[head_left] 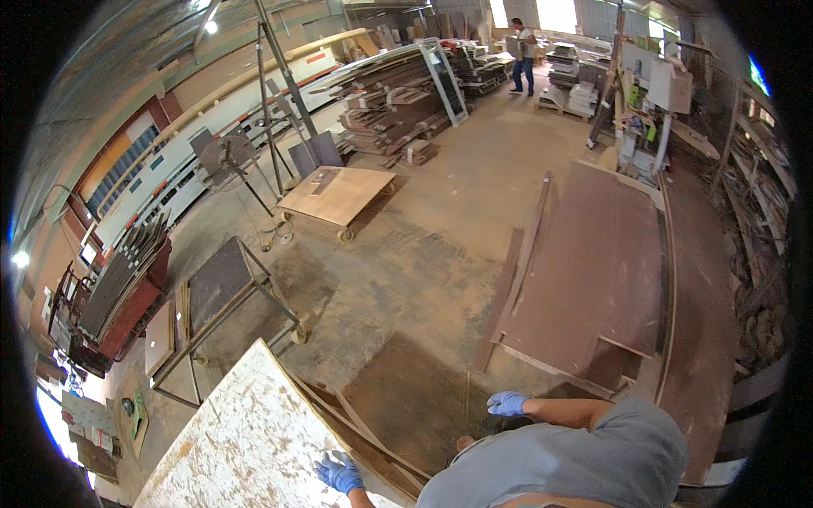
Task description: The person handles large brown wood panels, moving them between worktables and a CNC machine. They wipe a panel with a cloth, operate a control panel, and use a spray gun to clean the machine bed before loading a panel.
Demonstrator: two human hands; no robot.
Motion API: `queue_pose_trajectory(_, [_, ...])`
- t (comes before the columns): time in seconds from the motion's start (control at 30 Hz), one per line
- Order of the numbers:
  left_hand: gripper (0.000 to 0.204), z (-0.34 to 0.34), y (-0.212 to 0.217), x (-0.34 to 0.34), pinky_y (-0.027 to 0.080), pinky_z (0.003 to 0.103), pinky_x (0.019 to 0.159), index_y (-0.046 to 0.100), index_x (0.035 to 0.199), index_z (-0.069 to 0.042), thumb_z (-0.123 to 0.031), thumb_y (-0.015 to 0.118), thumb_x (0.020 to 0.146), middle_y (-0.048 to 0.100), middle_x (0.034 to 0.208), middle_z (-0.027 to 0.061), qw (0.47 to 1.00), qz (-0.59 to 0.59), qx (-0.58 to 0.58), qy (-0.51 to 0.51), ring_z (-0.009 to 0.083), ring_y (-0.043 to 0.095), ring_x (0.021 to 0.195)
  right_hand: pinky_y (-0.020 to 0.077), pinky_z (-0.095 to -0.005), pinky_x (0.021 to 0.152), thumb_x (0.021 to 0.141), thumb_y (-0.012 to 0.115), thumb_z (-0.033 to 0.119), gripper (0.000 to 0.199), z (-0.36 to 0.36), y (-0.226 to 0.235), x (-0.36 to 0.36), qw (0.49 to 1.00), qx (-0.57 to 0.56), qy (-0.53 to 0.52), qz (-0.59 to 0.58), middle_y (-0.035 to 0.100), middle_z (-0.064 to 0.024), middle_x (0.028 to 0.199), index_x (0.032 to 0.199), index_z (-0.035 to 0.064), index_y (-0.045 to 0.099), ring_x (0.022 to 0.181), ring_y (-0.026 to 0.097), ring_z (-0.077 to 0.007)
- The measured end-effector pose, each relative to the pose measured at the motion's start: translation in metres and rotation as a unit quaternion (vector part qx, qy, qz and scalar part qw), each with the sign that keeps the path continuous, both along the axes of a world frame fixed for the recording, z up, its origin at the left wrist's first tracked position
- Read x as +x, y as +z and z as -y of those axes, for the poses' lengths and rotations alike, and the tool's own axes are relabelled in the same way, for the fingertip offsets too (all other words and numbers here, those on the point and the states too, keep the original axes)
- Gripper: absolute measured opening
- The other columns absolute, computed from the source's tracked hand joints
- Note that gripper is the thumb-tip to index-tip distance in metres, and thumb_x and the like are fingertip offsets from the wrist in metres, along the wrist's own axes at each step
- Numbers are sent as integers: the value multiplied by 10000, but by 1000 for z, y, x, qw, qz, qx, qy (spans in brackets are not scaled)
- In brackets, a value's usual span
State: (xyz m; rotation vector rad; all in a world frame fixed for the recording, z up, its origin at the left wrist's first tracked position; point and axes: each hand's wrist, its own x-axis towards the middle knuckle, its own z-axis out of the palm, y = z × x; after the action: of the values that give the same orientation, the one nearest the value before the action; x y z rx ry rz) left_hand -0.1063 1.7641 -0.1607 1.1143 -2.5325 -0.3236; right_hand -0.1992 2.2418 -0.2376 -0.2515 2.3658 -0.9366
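My left hand (339, 472), in a blue glove, rests on a large white board (246, 423) with brown scuffed patches. Its fingers are spread on the board's face, near the right edge. Beneath that edge, more brown sheets (364, 436) show, partly covered by the board. My right hand (506, 404), gloved in blue too, is held out over the floor with my arm bent. Its fingers look loosely extended and apart, and nothing shows in them.
Large brown panels (593, 254) lie on the right. Left of centre stand a wheeled metal-frame cart (222, 284) and a low wheeled platform with a plywood top (334, 196). Stacked boards (389, 118) stand farther back. Another person (522, 57) stands at the far end.
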Motion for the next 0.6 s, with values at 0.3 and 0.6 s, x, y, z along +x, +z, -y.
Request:
queue_pose_trajectory(0.3, [677,56,0,-157,142,488,1086,376,1351,-154,-500,567,801,267,1428,220,995,69,58,38,394,188,1326,449,-376,871,792,595,382,411,57,-7,-195,1000,-1,9,23,633,-137,1065,1035,53,634,1006,588,-290])
queue_pose_trajectory(0.6, [693,129,23,-283,26,525,1090,400,1343,-182,-566,522,779,204,1455,212,947,74,109,293,402,125,1351,455,-356,844,801,600,345,364,81,-13,-424,994,71,46,63,634,-148,1033,1007,47,643,980,593,-286])
